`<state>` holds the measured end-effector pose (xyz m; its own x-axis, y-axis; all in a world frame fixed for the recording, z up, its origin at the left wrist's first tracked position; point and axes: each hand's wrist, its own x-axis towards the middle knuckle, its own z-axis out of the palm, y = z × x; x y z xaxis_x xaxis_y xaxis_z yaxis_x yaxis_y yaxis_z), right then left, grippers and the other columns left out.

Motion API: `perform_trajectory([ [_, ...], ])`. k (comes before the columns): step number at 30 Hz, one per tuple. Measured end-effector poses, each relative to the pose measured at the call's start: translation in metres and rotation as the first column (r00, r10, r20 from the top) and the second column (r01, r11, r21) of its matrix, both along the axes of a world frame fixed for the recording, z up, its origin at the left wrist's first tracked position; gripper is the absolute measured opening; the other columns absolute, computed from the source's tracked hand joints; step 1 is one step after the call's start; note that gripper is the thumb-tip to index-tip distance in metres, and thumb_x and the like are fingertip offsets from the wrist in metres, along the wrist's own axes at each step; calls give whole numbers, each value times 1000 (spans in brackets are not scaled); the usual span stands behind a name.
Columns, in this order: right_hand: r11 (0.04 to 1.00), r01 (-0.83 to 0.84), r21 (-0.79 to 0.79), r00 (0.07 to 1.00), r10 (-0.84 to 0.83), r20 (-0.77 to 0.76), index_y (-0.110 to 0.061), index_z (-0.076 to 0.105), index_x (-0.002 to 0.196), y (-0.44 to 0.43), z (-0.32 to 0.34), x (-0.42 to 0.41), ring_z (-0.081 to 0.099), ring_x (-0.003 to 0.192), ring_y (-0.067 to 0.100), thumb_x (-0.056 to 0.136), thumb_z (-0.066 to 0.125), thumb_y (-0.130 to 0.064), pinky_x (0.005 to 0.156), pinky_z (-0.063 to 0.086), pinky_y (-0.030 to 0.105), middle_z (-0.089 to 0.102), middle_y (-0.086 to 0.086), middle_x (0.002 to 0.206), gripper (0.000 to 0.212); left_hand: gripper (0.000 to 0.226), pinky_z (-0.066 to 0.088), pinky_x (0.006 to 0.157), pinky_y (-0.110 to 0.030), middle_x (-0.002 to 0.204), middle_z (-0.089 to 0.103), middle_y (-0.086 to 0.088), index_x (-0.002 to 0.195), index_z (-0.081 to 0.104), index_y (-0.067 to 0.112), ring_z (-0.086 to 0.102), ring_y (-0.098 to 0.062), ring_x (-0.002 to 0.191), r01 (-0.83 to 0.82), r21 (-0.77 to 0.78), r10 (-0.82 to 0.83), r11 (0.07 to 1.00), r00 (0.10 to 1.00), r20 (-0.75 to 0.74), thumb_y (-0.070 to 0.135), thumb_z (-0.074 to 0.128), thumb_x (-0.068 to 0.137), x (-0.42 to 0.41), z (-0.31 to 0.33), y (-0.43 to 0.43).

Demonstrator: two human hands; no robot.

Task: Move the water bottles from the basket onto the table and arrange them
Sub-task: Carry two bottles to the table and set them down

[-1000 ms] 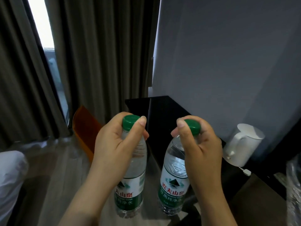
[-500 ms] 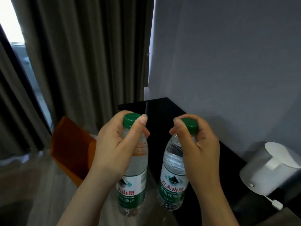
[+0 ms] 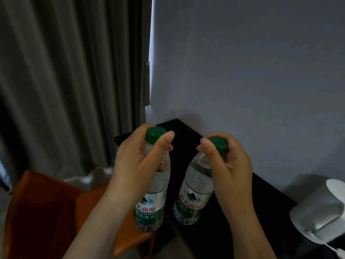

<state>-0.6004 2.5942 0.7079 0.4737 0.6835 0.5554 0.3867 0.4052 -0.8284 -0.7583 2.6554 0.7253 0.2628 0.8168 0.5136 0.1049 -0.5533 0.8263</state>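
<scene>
Gripped at the neck, the left water bottle (image 3: 151, 208) is held by the left hand (image 3: 137, 165) beyond the table (image 3: 242, 212) edge, the right water bottle (image 3: 192, 201) by the right hand (image 3: 228, 165) above it, so a missed set-down is risked.

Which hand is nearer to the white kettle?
Right. The right hand holds its bottle over the black table, left of the white kettle; the left hand is farther left, holding the other bottle.
</scene>
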Motion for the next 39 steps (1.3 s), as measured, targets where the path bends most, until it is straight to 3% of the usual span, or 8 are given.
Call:
perform_trajectory([
  [5, 996, 32, -81, 999, -32, -2, -34, 63, 91, 52, -17, -1, 67, 77, 9, 83, 64, -48, 66, 52, 16, 69, -2, 84, 17, 31, 45, 58, -7, 81, 66, 9, 84, 64, 19, 64, -4, 74, 59, -30, -59, 998, 998, 22, 49, 56, 84, -2, -15, 57],
  [12, 987, 17, -159, 999, -23, -30, -34, 63, 90, 116, -43, 18, 68, 78, 13, 81, 65, -48, 71, 58, 28, 69, -1, 85, 17, 37, 44, 64, -7, 84, 63, 12, 88, 62, 23, 62, -1, 79, 42, -28, -45, 999, 991, -128, 57, 50, 84, 12, -46, 131],
  [22, 964, -16, -266, 998, -3, -70, -36, 63, 87, 220, -88, 87, 65, 77, -1, 80, 70, -40, 66, 48, 8, 69, -13, 86, 10, 33, 47, 70, -17, 87, 68, 8, 92, 59, 29, 61, 1, 83, 1, -93, -27, 996, 961, -273, 59, 48, 86, 75, -83, 244],
  [28, 928, -29, -372, 998, 7, -62, -33, 62, 88, 272, -122, 137, 66, 80, 5, 81, 70, -42, 71, 56, 26, 69, -11, 88, 14, 24, 41, 66, -2, 94, 65, 23, 97, 57, 38, 58, 13, 87, -3, -144, -46, 990, 940, -339, 57, 49, 85, 118, -122, 301],
  [33, 885, 3, -466, 999, -18, -27, -34, 61, 89, 297, -149, 162, 65, 77, 4, 79, 66, -49, 69, 56, 26, 67, -12, 85, 19, 15, 43, 67, -4, 95, 67, 9, 94, 50, 47, 59, 5, 85, 12, -218, -92, 976, 928, -361, 58, 48, 83, 141, -163, 336],
  [37, 863, 21, -504, 998, -48, -39, -33, 61, 89, 306, -168, 174, 66, 76, 6, 82, 69, -41, 68, 56, 28, 68, -9, 85, 14, 35, 44, 69, -9, 101, 65, 5, 100, 54, 33, 59, 1, 84, 76, -312, -192, 947, 913, -359, 61, 45, 82, 153, -193, 362],
  [39, 850, 30, -526, 997, -67, -50, -33, 61, 90, 308, -176, 176, 66, 75, 7, 82, 69, -41, 67, 57, 31, 68, -8, 85, 14, 34, 47, 68, -14, 102, 64, 2, 103, 55, 26, 59, -2, 84, 84, -345, -221, 935, 898, -381, 54, 47, 86, 159, -205, 375],
])
